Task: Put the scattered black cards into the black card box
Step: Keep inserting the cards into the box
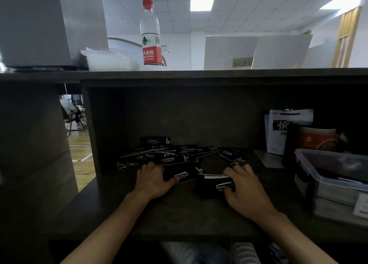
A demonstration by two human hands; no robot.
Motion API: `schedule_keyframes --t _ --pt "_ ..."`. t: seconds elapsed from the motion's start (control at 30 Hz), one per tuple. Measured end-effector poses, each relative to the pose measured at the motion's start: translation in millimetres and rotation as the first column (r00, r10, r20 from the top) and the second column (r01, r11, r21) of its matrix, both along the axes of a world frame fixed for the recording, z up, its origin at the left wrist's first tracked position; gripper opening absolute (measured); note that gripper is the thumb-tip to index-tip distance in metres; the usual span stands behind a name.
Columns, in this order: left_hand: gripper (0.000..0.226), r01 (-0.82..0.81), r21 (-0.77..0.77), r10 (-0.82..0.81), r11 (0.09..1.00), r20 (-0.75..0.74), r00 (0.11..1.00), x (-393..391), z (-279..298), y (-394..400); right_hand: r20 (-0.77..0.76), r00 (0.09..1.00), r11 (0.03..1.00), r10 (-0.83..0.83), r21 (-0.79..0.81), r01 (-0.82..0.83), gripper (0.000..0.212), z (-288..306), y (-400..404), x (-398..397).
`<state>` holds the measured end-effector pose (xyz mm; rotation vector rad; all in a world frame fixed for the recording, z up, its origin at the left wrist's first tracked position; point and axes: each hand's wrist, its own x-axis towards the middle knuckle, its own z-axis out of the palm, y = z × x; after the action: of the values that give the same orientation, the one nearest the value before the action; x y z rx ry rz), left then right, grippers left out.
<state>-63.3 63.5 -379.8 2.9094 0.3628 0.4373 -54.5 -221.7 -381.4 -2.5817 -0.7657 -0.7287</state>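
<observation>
Cards (175, 156) beyond hands | left hand (153, 181) pinches one | right hand (245, 188) grips stack (216, 184)

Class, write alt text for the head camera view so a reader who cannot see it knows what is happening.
Seen from above, a person's right hand grips a black card box holding a stack of cards, while the left hand pinches one black card. More scattered black cards lie behind on a dark shelf; a water bottle stands on top.
</observation>
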Motion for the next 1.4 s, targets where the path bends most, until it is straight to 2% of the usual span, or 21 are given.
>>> schedule_keyframes --t 0.13,0.2,0.23,0.3,0.37,0.43,0.53,0.67,0.73,0.77,0.8,0.83,0.87,0.93,1.0,1.07,1.1,1.17,1.23,1.33,1.4 --pt "0.056 0.084 -0.104 -0.08 0.991 0.042 0.996 4 -1 -2 -0.057 0.997 0.998 0.06 0.023 -0.059 0.024 6 4 -3" --pt "0.041 0.127 -0.201 -0.108 0.971 0.103 0.989 3 2 -7 -0.094 0.993 0.997 0.075 0.024 -0.073 0.025 9 8 -4" --pt "0.03 0.191 -0.294 -0.145 0.937 0.172 0.974 2 4 -9 -0.109 0.991 0.997 0.071 0.016 -0.07 0.026 11 12 -5" --pt "0.018 0.37 -0.475 -0.239 0.799 0.313 0.919 -3 9 -14 -0.111 0.992 0.999 0.052 0.011 -0.051 0.032 14 22 -6" --pt "0.025 0.51 -0.529 -0.342 0.678 0.388 0.856 -10 14 -22 -0.083 0.996 1.0 0.009 0.005 -0.008 0.041 12 34 -9" --pt "0.031 0.578 -0.52 -0.404 0.629 0.417 0.814 -14 16 -29 -0.064 0.997 0.999 -0.038 0.009 0.039 0.05 8 43 -10" --pt "0.032 0.594 -0.555 -0.435 0.582 0.404 0.805 -17 17 -34 -0.085 0.994 0.998 -0.065 -0.015 0.064 0.063 5 44 -9" --pt "0.031 0.544 -0.689 -0.431 0.479 0.356 0.829 -15 19 -33 -0.076 0.994 0.994 -0.076 -0.085 0.07 0.05 4 43 -6" --pt "0.028 0.465 -0.733 -0.343 0.497 0.327 0.881 -9 22 -27 -0.075 0.996 0.995 -0.057 -0.088 0.051 0.051 4 43 -5" --pt "0.024 0.398 -0.719 -0.247 0.57 0.312 0.917 -1 23 -20 -0.074 0.996 0.996 -0.05 -0.084 0.043 0.053 4 43 -4" --pt "0.02 0.291 -0.661 -0.129 0.691 0.284 0.95 9 26 -9 -0.073 0.996 0.996 -0.044 -0.076 0.038 0.054 4 43 -4" --pt "0.02 0.141 -0.568 -0.011 0.811 0.225 0.974 19 28 3 -0.07 0.997 0.997 -0.038 -0.071 0.033 0.054 4 43 -4" --pt "0.029 -0.032 -0.465 0.106 0.885 0.134 0.985 27 29 14 -0.068 0.997 0.997 -0.033 -0.071 0.028 0.054 4 43 -4" --pt "0.055 -0.234 -0.318 0.235 0.919 -0.036 0.971 38 27 28 -0.063 0.998 0.997 -0.026 -0.072 0.022 0.054 4 42 -4" --pt "0.072 -0.273 -0.263 0.262 0.925 -0.078 0.962 45 21 31 -0.064 0.998 0.998 -0.02 -0.063 0.016 0.055 3 42 -4" --pt "0.074 -0.284 -0.274 0.277 0.919 -0.062 0.959 50 15 33 -0.066 0.998 0.998 -0.015 -0.057 0.012 0.055 2 42 -3" --pt "0.067 -0.284 -0.309 0.281 0.908 -0.054 0.958 51 13 33 -0.063 0.998 0.998 -0.013 -0.056 0.01 0.055 2 42 -3" --pt "0.039 -0.229 -0.452 0.255 0.862 -0.003 0.967 50 13 37 -0.057 0.998 0.998 -0.009 -0.056 0.005 0.054 2 42 -3" --pt "0.01 -0.062 -0.597 0.166 0.799 0.121 0.979 47 12 39 -0.055 0.998 0.999 0.0 -0.051 -0.003 0.053 3 41 -4" --pt "0.016 0.255 -0.591 -0.095 0.765 0.288 0.953 26 15 32 -0.049 0.999 0.999 0.015 -0.032 -0.016 0.054 2 41 -5" --pt "0.02 0.432 -0.558 -0.307 0.708 0.307 0.901 12 15 23 -0.053 0.999 0.999 0.01 -0.038 -0.012 0.054 2 41 -6"
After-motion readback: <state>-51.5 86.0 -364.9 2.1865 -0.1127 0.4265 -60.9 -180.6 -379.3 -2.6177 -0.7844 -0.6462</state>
